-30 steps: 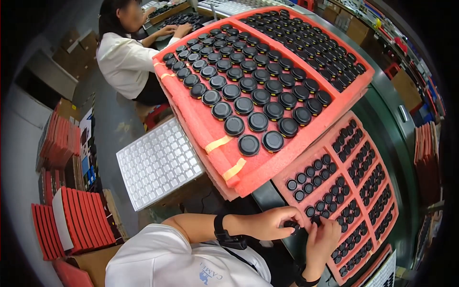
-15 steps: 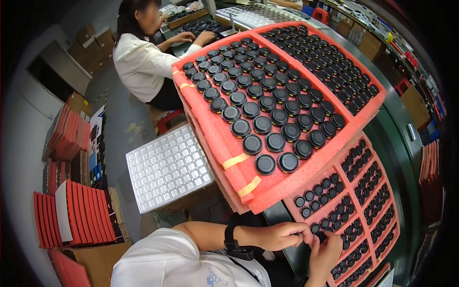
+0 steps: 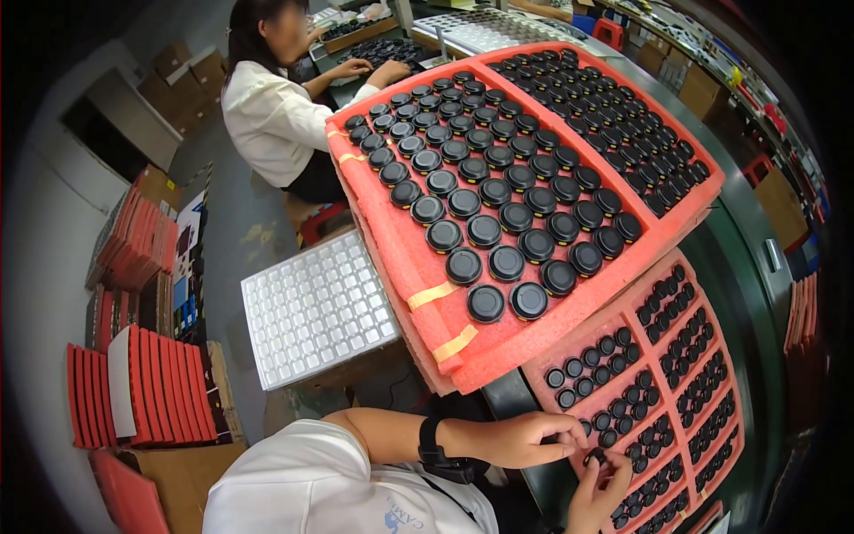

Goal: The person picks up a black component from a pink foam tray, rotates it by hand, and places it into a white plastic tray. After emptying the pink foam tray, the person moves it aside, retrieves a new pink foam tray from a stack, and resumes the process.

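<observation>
A small black round part (image 3: pixel 595 457) sits tilted in the fingers of my right hand (image 3: pixel 601 491), which are closed on it just above the lower tray. My left hand (image 3: pixel 532 440), with a black band on its wrist, is bent inward beside it. Its thumb and forefinger come close together at the part's edge; whether anything is between them is hidden. Under and beyond both hands lies the pink foam tray (image 3: pixel 616 322), its compartments filled with rows of similar small black round parts (image 3: pixel 608 344).
A higher stack of pink foam trays (image 3: pixel 416 313) bears rows of larger black round parts (image 3: pixel 486 303). At left are a clear plastic blister tray (image 3: pixel 320 307) and stacked red foam sheets (image 3: pixel 169 384). A co-worker (image 3: pixel 276 116) in white handles black parts at the far bench.
My right hand has drawn slightly down and left, and the small black part now shows between its fingers, off the tray. The view has shifted slightly.
</observation>
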`<action>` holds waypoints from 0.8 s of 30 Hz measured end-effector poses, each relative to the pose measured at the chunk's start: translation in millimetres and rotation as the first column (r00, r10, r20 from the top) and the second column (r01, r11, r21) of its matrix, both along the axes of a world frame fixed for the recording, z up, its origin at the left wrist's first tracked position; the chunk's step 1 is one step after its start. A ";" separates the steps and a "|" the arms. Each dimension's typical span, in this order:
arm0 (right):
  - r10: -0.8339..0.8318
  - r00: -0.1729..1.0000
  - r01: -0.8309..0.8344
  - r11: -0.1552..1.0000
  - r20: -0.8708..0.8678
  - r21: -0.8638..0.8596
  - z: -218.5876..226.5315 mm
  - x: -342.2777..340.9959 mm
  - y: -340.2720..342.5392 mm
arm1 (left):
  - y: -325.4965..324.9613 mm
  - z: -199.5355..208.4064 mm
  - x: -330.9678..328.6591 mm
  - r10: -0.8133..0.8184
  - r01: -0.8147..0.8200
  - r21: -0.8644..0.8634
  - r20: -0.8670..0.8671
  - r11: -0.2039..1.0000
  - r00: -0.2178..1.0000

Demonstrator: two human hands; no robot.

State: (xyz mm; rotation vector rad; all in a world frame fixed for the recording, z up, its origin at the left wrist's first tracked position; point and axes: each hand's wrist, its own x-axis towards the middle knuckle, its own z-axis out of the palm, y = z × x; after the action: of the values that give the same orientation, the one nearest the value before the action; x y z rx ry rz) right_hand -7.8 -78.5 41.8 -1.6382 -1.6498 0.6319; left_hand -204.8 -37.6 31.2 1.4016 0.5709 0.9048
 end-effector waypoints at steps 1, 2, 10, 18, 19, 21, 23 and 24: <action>-0.009 0.989 0.003 0.999 -0.147 -0.041 5.3 -0.4 -8.1 | 0.0 -0.3 2.1 -0.029 0.029 -0.007 -0.024 1.000 0.999; -0.024 0.957 0.000 0.997 -0.290 -0.082 7.6 -1.7 -13.5 | -0.2 -1.3 4.2 -0.059 0.058 -0.015 -0.048 0.998 0.997; 0.181 0.971 -0.155 0.974 -0.155 0.165 13.2 -5.8 -33.2 | -14.9 -9.6 26.6 -0.147 0.147 -0.004 -0.008 0.989 0.989; 0.163 0.986 -0.161 0.913 0.027 0.375 3.0 6.2 -49.5 | -34.5 -1.3 37.7 -0.170 0.171 -0.056 0.021 0.984 0.985; 0.153 0.988 -0.152 0.913 0.027 0.380 -0.8 8.4 -52.8 | -36.6 -1.7 41.5 -0.180 0.181 -0.051 0.020 0.982 0.983; 0.088 0.993 -0.110 0.898 0.073 0.426 -9.3 10.9 -60.5 | -41.8 -2.4 48.9 -0.209 0.209 -0.057 0.006 0.976 0.978; 0.048 0.995 -0.083 0.888 0.089 0.452 -9.8 14.8 -67.2 | -45.5 -0.9 55.4 -0.230 0.229 -0.059 -0.007 0.972 0.973; 0.032 0.994 -0.078 0.882 0.106 0.466 -8.7 19.0 -70.4 | -46.7 -0.2 59.6 -0.250 0.250 -0.066 0.014 0.966 0.968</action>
State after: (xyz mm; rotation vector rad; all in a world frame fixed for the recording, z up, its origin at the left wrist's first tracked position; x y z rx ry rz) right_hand 11.1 -148.9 33.1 -1.2836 -1.7545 0.1535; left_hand -145.2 -84.3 30.9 1.3742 0.4050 0.6803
